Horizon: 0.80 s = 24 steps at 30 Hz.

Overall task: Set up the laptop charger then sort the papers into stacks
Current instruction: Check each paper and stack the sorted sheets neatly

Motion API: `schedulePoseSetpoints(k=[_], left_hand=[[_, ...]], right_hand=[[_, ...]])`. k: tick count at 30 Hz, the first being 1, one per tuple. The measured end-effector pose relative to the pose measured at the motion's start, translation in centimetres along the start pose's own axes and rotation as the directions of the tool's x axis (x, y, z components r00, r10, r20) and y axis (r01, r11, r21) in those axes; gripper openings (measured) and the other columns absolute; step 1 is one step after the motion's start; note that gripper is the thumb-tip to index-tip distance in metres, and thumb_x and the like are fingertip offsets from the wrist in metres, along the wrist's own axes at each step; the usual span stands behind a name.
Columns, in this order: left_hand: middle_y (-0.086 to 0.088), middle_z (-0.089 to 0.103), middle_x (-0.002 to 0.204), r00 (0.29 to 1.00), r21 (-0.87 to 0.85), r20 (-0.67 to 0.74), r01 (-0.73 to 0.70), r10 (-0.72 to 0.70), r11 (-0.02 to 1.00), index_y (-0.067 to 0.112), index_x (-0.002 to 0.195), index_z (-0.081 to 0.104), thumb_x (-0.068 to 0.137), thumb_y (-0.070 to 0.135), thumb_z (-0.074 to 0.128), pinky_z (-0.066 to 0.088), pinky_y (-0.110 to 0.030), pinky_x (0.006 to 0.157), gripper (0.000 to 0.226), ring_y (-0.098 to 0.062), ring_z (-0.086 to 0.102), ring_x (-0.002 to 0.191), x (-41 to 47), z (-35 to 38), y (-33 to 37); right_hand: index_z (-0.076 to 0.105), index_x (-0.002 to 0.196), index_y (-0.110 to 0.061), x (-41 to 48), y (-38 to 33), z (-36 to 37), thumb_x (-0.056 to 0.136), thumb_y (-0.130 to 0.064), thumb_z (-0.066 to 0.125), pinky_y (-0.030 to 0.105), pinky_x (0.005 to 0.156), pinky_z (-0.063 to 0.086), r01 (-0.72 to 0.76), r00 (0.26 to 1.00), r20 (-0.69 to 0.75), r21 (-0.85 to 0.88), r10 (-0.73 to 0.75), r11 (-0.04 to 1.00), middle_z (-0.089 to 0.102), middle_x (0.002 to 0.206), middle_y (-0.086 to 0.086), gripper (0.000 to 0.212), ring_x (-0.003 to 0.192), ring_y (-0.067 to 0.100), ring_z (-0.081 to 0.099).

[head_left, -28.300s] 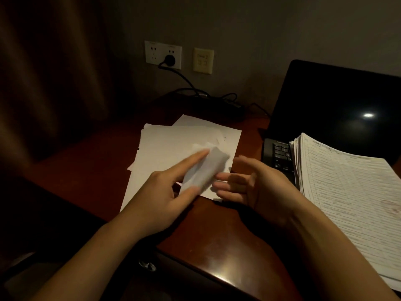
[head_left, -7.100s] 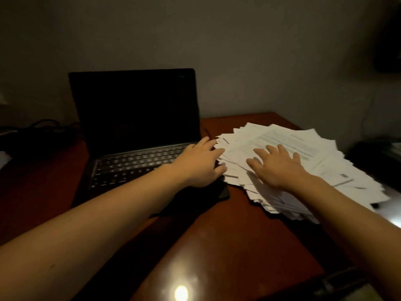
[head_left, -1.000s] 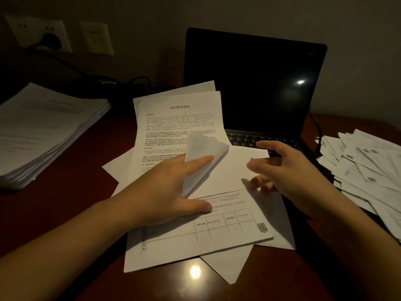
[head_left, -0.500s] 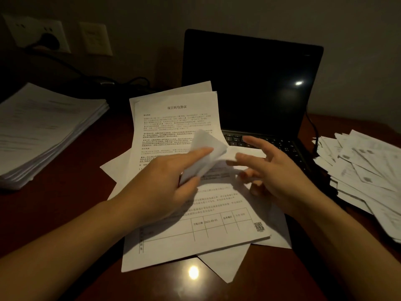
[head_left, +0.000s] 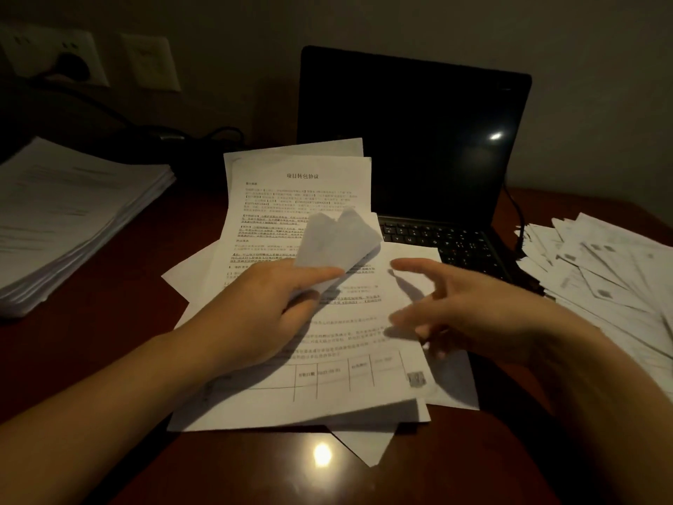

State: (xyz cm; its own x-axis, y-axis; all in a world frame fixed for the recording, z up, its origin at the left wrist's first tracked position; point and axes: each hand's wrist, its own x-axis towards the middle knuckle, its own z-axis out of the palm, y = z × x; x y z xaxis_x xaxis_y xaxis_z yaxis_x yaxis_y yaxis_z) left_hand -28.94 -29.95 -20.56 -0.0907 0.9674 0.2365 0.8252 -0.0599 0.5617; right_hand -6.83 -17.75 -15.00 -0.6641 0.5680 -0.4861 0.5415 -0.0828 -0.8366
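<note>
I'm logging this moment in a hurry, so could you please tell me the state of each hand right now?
Left hand: pinching a small paper slip.
Right hand: open, holding nothing.

Two bare arms fill the lower half of the frame. The left forearm (head_left: 109, 388) enters at the lower left corner, broad at the edge and narrowing to the wrist, uncovered along all of its visible length. The left hand (head_left: 255, 315), just left of centre, is sharp enough to show its knuckles and the crease at the base of the thumb. The right forearm (head_left: 601, 388) enters at the lower right, also bare and largely in shadow. The right hand (head_left: 473, 311), right of centre, is blurred, its fingertips (head_left: 411, 266) only soft outlines.
</note>
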Motion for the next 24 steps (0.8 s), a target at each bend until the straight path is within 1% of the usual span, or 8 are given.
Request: schedulePoseSetpoints(k=[2,5,8,11,13,15,19,24], left_hand=[[0.01,0.062,0.116,1.0,0.006,-0.018,-0.002,0.002,1.0,0.041,0.141,0.052,0.101,0.026,0.054,0.056,-0.022,0.072,0.042,-0.005,0.057,0.098,0.0,0.0,0.0],[0.011,0.064,0.113,0.996,0.033,-0.087,-0.028,0.031,0.999,0.04,0.137,0.056,0.1,0.024,0.055,0.053,-0.013,0.072,0.04,0.0,0.058,0.098,-0.2,-0.6,0.0],[0.023,0.062,0.118,0.991,-0.032,-0.092,-0.101,0.098,0.994,0.046,0.131,0.056,0.09,0.053,0.054,0.054,-0.012,0.079,0.042,0.005,0.057,0.11,-0.8,-1.5,0.0],[0.043,0.042,0.125,0.988,-0.039,0.092,-0.119,0.122,0.992,0.064,0.132,0.043,0.069,0.085,0.056,0.043,-0.002,0.087,0.068,0.02,0.041,0.12,-1.2,-2.0,1.0],[0.039,0.043,0.133,0.976,-0.015,0.153,-0.157,0.158,0.987,0.065,0.139,0.035,0.066,0.088,0.058,0.042,-0.007,0.093,0.081,0.016,0.04,0.123,-1.2,-1.6,1.4],[0.031,0.05,0.134,0.974,-0.05,0.111,-0.193,0.198,0.98,0.061,0.144,0.034,0.076,0.078,0.059,0.048,-0.01,0.09,0.075,0.012,0.045,0.121,-1.2,-1.0,1.6],[0.04,0.051,0.121,0.985,-0.177,0.017,-0.169,0.174,0.97,0.044,0.135,0.057,0.079,0.077,0.054,0.046,-0.003,0.083,0.064,0.014,0.05,0.115,-1.1,-1.1,1.5],[0.049,0.047,0.116,0.993,-0.257,0.019,-0.104,0.113,0.961,0.056,0.126,0.05,0.067,0.083,0.056,0.037,0.006,0.078,0.065,0.028,0.039,0.116,-0.9,-1.0,1.4]], right_hand=[[0.018,0.154,-0.046,0.2,0.0,0.8,0.083,0.002,0.073,0.033,0.071,0.062,0.03,0.999,0.021,-0.059,-0.028,0.998,0.078,0.086,0.006,0.102,0.089,0.023,0.077],[0.009,0.157,-0.045,0.4,-0.1,1.2,0.085,-0.001,0.072,0.033,0.07,0.062,0.085,0.992,-0.085,-0.065,-0.09,0.994,0.079,0.086,0.006,0.106,0.083,0.02,0.077],[0.009,0.157,-0.045,0.6,-0.1,0.9,0.084,-0.006,0.074,0.041,0.077,0.062,0.134,0.967,-0.218,-0.003,-0.131,0.991,0.079,0.088,0.01,0.105,0.081,0.024,0.077],[0.019,0.158,-0.04,0.6,-0.2,0.7,0.083,-0.005,0.074,0.032,0.058,0.061,0.23,0.934,-0.315,0.174,-0.167,0.958,0.078,0.085,0.015,0.099,0.072,0.025,0.077],[0.025,0.157,-0.036,0.5,-0.1,1.0,0.085,-0.007,0.073,0.023,0.048,0.055,0.293,0.9,-0.386,0.192,-0.202,0.937,0.077,0.077,0.011,0.092,0.061,0.02,0.075],[0.027,0.156,-0.034,0.7,0.1,1.4,0.085,-0.011,0.074,0.021,0.048,0.055,0.336,0.87,-0.435,0.174,-0.234,0.926,0.076,0.071,0.006,0.088,0.06,0.017,0.074],[0.026,0.156,-0.038,0.9,0.0,0.4,0.074,-0.015,0.074,0.029,0.06,0.061,0.318,0.91,-0.353,0.26,-0.217,0.912,0.079,0.085,0.004,0.099,0.08,0.023,0.077],[0.027,0.155,-0.041,0.1,-0.6,-0.7,0.068,-0.008,0.071,0.03,0.064,0.062,0.326,0.929,-0.274,0.281,-0.25,0.903,0.078,0.081,0.008,0.102,0.083,0.025,0.077]])
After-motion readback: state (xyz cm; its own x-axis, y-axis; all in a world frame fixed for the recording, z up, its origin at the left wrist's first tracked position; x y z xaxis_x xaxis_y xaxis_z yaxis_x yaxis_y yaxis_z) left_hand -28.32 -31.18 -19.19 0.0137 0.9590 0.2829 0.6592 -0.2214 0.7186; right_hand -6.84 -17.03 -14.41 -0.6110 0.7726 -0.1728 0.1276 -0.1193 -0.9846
